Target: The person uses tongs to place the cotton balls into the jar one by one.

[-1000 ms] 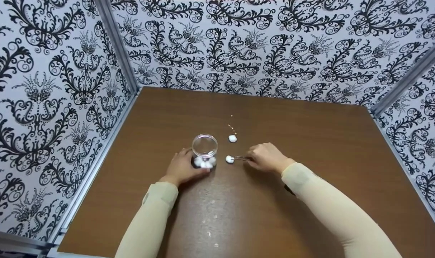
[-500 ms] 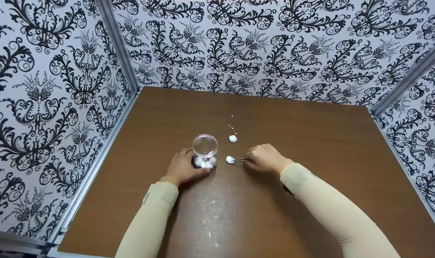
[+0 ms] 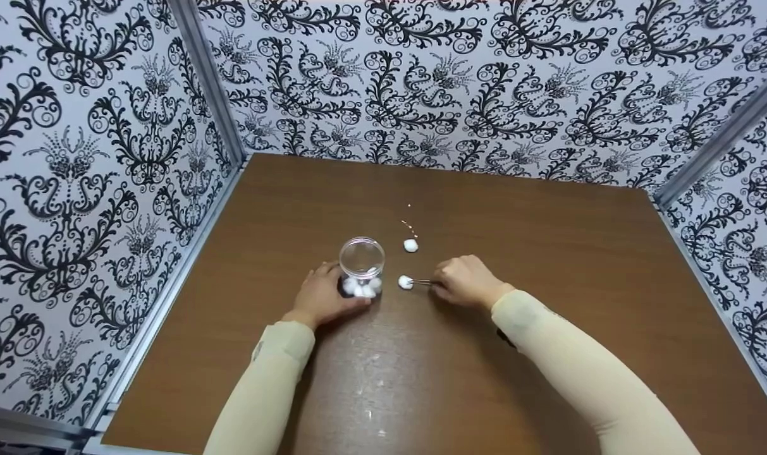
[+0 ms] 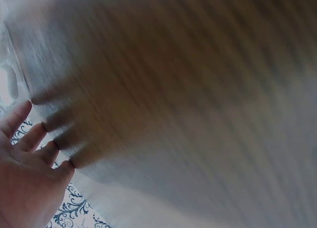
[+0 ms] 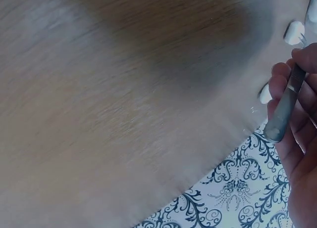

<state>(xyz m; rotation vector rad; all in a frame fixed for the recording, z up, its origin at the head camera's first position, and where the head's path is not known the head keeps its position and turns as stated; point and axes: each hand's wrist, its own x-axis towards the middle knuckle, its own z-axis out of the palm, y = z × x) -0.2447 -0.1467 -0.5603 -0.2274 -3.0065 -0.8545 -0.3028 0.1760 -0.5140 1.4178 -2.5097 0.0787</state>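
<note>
A clear round jar [image 3: 362, 239] stands upright on the table, with several white cotton balls [image 3: 363, 289] at its bottom. My left hand [image 3: 323, 294] holds the jar from the left, thumb across the front and fingers behind. In the left wrist view those fingers [image 4: 30, 138] reach down to the tabletop, and only a bit of the jar shows. My right hand [image 3: 468, 280] grips metal tweezers [image 3: 423, 282], whose handle [image 5: 286, 107] shows in the right wrist view. Their tips are at a cotton ball [image 3: 405, 282] just right of the jar. Farther back lies another cotton ball [image 3: 410, 245].
The brown wooden table [image 3: 516, 227] is bounded by black-and-white patterned walls [image 3: 446, 82] at the back and both sides. Metal frame posts [image 3: 209, 82] stand at the corners. Small bright specks [image 3: 410, 225] show behind the farther cotton ball.
My right hand, with the tweezers, has shifted very slightly toward me. The tweezer tips stay at the same cotton ball. My left hand and the jar have not moved.
</note>
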